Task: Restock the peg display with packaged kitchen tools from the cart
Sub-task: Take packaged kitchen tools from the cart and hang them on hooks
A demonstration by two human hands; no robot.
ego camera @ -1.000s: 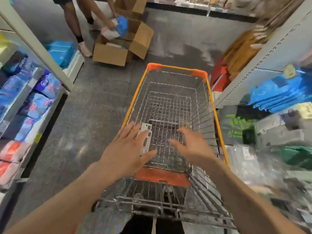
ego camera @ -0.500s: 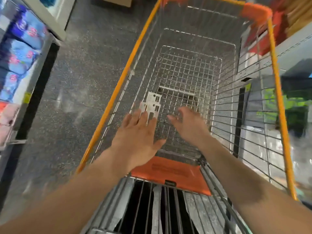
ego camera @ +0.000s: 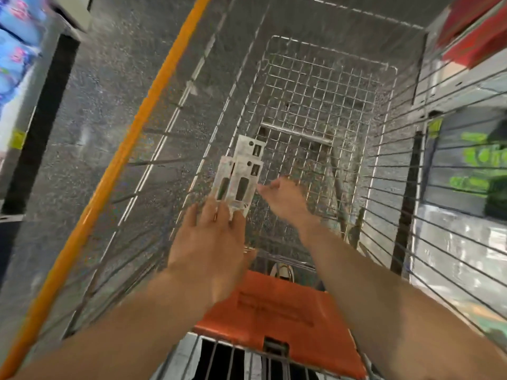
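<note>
left hand [ego camera: 208, 237]: stretched down into the cart, fingers straight and close together, flat; the fingertips lie on the near edge of the packs. No finger curls round them.
right hand [ego camera: 282, 200]: at 2 o'clock from the left hand, lower in the basket. Fingers loosely spread, pointing toward 9 o'clock at the packs' right edge. Touching or just short, cannot tell.
packaged kitchen tools [ego camera: 241, 182]: at 12 o'clock from the left hand. Flat white carded packs, overlapping, with dark window slots. They sit low in the cart, left of the middle of its wire floor. Contents too blurred to name.
cart [ego camera: 131, 138]: wire basket, orange rim running along its left side from 7 to 12 o'clock.
orange flap [ego camera: 274, 305]: at 6 o'clock, at the cart's near end, between the two forearms.
shoe [ego camera: 282, 270]: seen through the wires just beyond the flap.
floor [ego camera: 90, 105]: grey, speckled.
blue packs [ego camera: 16, 45]: on a shelf at 10 o'clock.
red boxes [ego camera: 477, 34]: at 1 o'clock.
green-printed packs [ego camera: 482, 157]: at 3 o'clock, behind the cart's wire side.
</note>
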